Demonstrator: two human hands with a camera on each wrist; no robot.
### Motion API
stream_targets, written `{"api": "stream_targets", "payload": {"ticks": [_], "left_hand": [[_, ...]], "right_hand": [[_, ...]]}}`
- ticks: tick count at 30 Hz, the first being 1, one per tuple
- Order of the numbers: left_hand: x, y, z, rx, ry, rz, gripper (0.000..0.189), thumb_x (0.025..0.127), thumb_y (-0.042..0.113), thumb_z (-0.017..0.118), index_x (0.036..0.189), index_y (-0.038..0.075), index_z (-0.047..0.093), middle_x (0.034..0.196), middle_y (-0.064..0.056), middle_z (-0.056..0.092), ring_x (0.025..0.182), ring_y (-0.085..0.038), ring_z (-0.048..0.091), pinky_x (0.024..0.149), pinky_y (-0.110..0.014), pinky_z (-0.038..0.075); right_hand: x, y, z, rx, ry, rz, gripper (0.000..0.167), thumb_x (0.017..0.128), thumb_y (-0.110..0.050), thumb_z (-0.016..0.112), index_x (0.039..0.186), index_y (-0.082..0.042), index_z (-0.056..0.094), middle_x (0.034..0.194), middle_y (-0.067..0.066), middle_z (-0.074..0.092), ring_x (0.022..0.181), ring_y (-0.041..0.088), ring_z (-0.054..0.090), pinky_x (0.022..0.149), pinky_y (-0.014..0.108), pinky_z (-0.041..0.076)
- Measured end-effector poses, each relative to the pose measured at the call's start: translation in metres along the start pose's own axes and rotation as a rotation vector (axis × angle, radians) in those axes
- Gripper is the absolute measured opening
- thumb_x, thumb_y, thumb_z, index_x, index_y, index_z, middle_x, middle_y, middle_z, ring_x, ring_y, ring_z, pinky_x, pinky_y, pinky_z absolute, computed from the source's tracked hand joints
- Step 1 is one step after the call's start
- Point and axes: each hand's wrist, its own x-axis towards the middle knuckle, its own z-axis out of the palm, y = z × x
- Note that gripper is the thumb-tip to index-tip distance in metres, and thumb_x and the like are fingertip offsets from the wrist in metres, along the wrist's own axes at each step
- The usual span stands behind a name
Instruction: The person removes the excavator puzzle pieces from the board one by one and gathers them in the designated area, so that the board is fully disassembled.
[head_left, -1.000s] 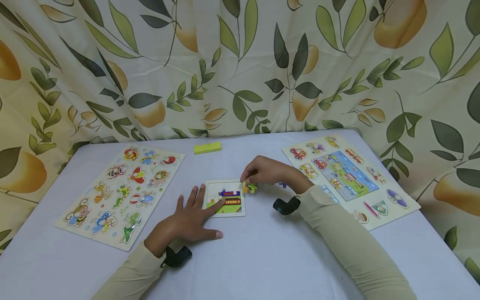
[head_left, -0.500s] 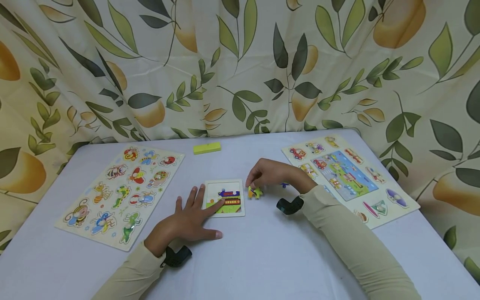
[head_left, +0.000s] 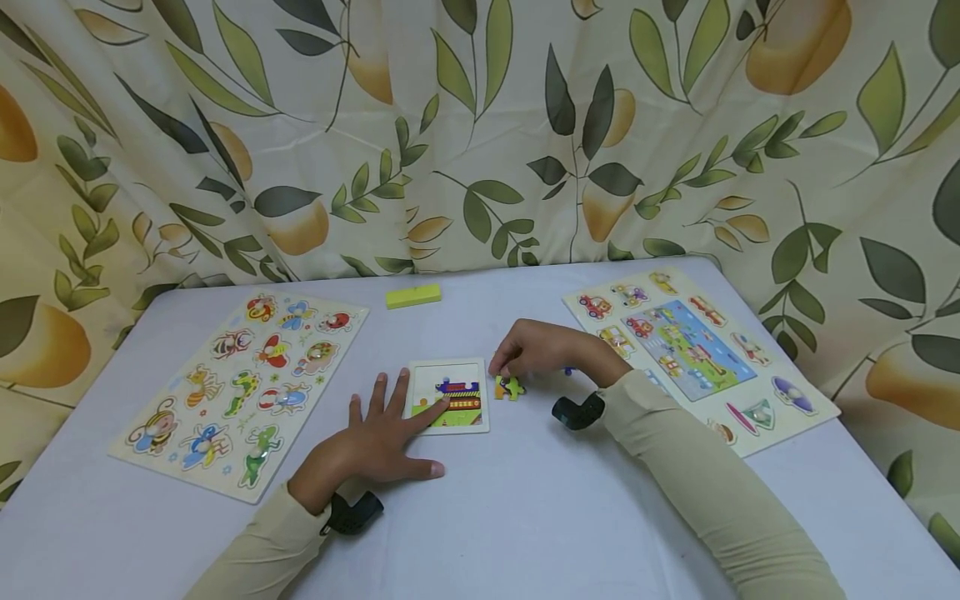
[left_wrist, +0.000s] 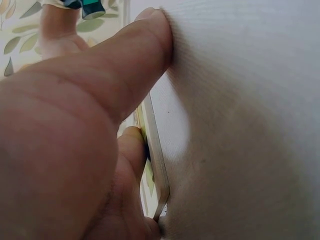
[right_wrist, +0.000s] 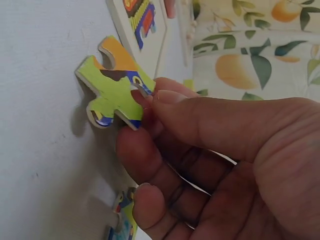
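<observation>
Well, the right hand [head_left: 538, 346] pinches a puzzle piece [right_wrist: 116, 94], seemingly raised.

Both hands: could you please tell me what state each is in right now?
Left hand: open, one finger on the puzzle board.
Right hand: pinching a puzzle piece.

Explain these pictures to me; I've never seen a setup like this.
There's no robot: a person works bare-handed. The wide picture comes from a camera worn on the head; the two close-ups, from the black wrist cameras. On the white table lie an insect board at left, a vehicle board at right, a yellow-green block and a small, partly filled puzzle tray. The left hand rests spread, partly over the tray. The right hand pinches a green and orange jigsaw piece beside it. Another loose piece lies nearby.
</observation>
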Motion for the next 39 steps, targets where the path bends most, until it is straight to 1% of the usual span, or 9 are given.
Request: {"api": "stream_targets", "payload": {"ticks": [5,10,14,18,22,26,29,33,39], "left_hand": [[0.0,0.0,0.0,0.0,0.004,0.002,0.087,0.079,0.066,0.066,0.153,0.039,0.028,0.159,-0.021,-0.012,0.141,-0.047,-0.019,0.102,-0.072,-0.006],[0.0,0.001,0.001,0.013,0.017,0.012,0.087,0.08,0.064,0.067,0.153,0.038,0.028,0.159,-0.022,-0.011,0.141,-0.046,-0.018,0.103,-0.072,-0.004],[0.001,0.004,0.002,0.019,0.042,0.052,0.09,0.079,0.064,0.067,0.154,0.032,0.029,0.16,-0.02,-0.011,0.142,-0.042,-0.019,0.107,-0.068,-0.003],[0.002,0.008,0.002,0.016,0.086,0.113,0.094,0.078,0.068,0.066,0.154,0.025,0.031,0.16,-0.018,-0.01,0.143,-0.038,-0.02,0.109,-0.064,-0.004],[0.004,0.013,0.001,0.015,0.097,0.139,0.096,0.078,0.072,0.063,0.154,0.024,0.03,0.161,-0.018,-0.008,0.143,-0.039,-0.018,0.109,-0.064,-0.003],[0.005,0.015,0.002,0.01,0.052,0.126,0.101,0.077,0.076,0.058,0.157,0.029,0.019,0.161,-0.016,-0.012,0.144,-0.039,-0.016,0.109,-0.065,-0.002],[0.006,0.016,0.003,0.002,0.028,0.116,0.102,0.077,0.078,0.056,0.157,0.031,0.013,0.16,-0.016,-0.016,0.143,-0.039,-0.016,0.108,-0.065,-0.002],[0.007,0.018,0.006,0.014,0.017,0.098,0.101,0.076,0.079,0.056,0.156,0.035,0.014,0.159,-0.016,-0.017,0.142,-0.041,-0.02,0.107,-0.067,-0.003],[0.008,0.023,0.008,0.084,-0.003,0.06,0.098,0.074,0.082,0.055,0.155,0.041,0.019,0.16,-0.016,-0.016,0.141,-0.042,-0.021,0.107,-0.067,-0.003]], "right_hand": [[-0.001,-0.004,-0.003,-0.01,0.015,0.015,0.02,0.093,-0.002,0.063,0.109,-0.005,0.074,0.1,0.001,0.071,0.082,0.014,0.056,0.074,0.027,0.046],[-0.002,-0.005,-0.004,-0.02,0.027,0.008,0.021,0.093,-0.004,0.063,0.112,-0.004,0.073,0.099,0.002,0.071,0.081,0.015,0.056,0.073,0.027,0.047],[-0.001,-0.006,-0.005,-0.01,0.058,-0.015,0.023,0.094,-0.003,0.062,0.116,-0.002,0.07,0.098,0.004,0.07,0.081,0.015,0.057,0.072,0.028,0.047],[0.0,-0.008,-0.004,0.001,0.09,-0.031,0.024,0.095,-0.003,0.061,0.116,0.0,0.069,0.096,0.004,0.07,0.08,0.015,0.056,0.07,0.028,0.046],[0.002,-0.011,-0.003,-0.002,0.101,-0.037,0.023,0.096,-0.003,0.059,0.117,0.0,0.069,0.091,0.005,0.069,0.077,0.016,0.055,0.067,0.027,0.045],[0.006,-0.013,-0.001,0.005,0.102,-0.052,0.023,0.096,-0.003,0.059,0.117,0.0,0.069,0.089,0.006,0.069,0.075,0.016,0.055,0.066,0.027,0.045],[0.008,-0.015,0.0,0.016,0.106,-0.068,0.023,0.095,-0.002,0.06,0.116,0.0,0.069,0.096,0.005,0.07,0.077,0.015,0.057,0.068,0.027,0.047],[0.012,-0.018,0.003,0.023,0.106,-0.078,0.023,0.095,-0.001,0.06,0.115,0.002,0.069,0.1,0.007,0.071,0.077,0.014,0.057,0.071,0.026,0.048],[0.018,-0.024,0.007,0.025,0.107,-0.067,0.022,0.096,-0.003,0.06,0.115,0.0,0.07,0.1,0.005,0.071,0.079,0.015,0.056,0.072,0.027,0.048]]}}
